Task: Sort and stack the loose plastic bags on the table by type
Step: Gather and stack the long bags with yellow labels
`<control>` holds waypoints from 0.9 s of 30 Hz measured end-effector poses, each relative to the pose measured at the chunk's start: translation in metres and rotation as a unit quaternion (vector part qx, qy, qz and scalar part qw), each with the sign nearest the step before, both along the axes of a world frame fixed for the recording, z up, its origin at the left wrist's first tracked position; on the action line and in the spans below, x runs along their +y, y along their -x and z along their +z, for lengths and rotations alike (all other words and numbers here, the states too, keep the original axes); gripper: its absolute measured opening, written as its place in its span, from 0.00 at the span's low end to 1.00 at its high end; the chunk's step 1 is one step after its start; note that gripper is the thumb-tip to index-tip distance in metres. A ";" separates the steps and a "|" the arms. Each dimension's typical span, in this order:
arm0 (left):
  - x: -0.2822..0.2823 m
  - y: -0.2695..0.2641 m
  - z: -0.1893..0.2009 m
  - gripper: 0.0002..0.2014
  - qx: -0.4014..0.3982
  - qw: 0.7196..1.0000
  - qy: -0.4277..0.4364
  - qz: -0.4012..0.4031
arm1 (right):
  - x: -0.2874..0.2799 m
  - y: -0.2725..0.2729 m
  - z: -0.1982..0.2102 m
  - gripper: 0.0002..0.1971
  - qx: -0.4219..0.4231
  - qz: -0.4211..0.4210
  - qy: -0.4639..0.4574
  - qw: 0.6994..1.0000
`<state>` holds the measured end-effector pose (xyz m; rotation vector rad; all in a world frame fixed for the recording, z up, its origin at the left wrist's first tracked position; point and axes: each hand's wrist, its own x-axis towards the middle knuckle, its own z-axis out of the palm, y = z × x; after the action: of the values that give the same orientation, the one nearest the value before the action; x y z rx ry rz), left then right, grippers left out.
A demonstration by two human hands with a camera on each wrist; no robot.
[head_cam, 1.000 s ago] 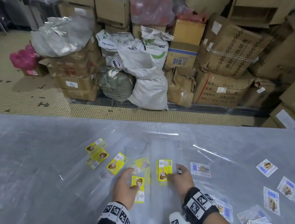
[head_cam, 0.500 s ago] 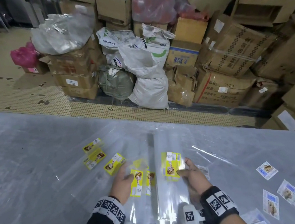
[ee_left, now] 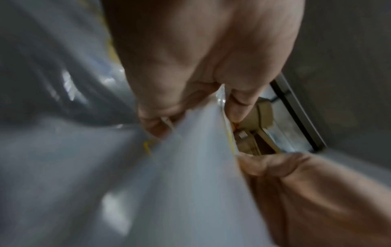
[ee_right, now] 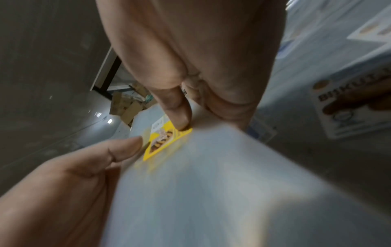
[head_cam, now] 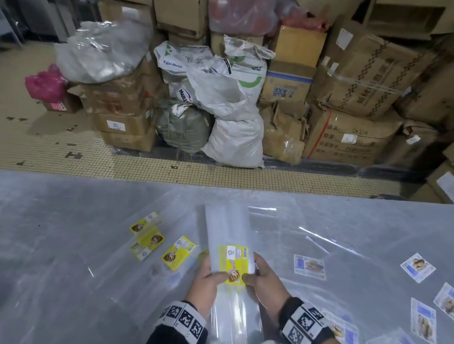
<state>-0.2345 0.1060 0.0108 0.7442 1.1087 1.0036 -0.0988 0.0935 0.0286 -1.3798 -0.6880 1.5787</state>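
A small stack of long clear plastic bags with yellow labels [head_cam: 232, 259] is lifted off the table between both hands. My left hand [head_cam: 206, 279] pinches its left edge with the thumb on the label; my right hand [head_cam: 258, 274] pinches the right edge the same way. The left wrist view shows the left hand [ee_left: 190, 115] pinching the bags [ee_left: 190, 175], and the right wrist view shows the right hand's [ee_right: 190, 115] thumb on the yellow label [ee_right: 167, 142]. Three more yellow-label bags [head_cam: 178, 251] lie flat to the left. Several blue-label bags [head_cam: 309, 266] lie to the right.
The table [head_cam: 50, 269] is covered with clear plastic sheeting. Beyond its far edge are a tiled floor, white sacks [head_cam: 233, 133] and stacked cardboard boxes [head_cam: 354, 133]. More blue-label bags [head_cam: 422, 319] lie scattered at the lower right.
Both hands have brought the separate yellow-label bags together into one stack and lifted it off the table, moving toward each other.
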 end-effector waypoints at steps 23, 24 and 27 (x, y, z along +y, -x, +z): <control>-0.006 0.012 -0.005 0.45 0.604 0.759 -0.121 -0.211 | -0.020 -0.080 -0.004 0.32 0.039 -0.158 0.040 0.986; -0.006 0.013 -0.005 0.45 0.583 0.778 -0.116 -0.202 | -0.020 -0.078 -0.003 0.31 0.050 -0.154 0.034 0.986; -0.009 0.013 -0.008 0.41 0.467 0.860 -0.121 -0.164 | -0.018 -0.069 -0.003 0.31 0.063 -0.145 0.043 0.987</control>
<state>-0.2475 0.0974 0.0030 1.6702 1.6056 0.4538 -0.0295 0.0758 0.0253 -1.3616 -0.3291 1.4600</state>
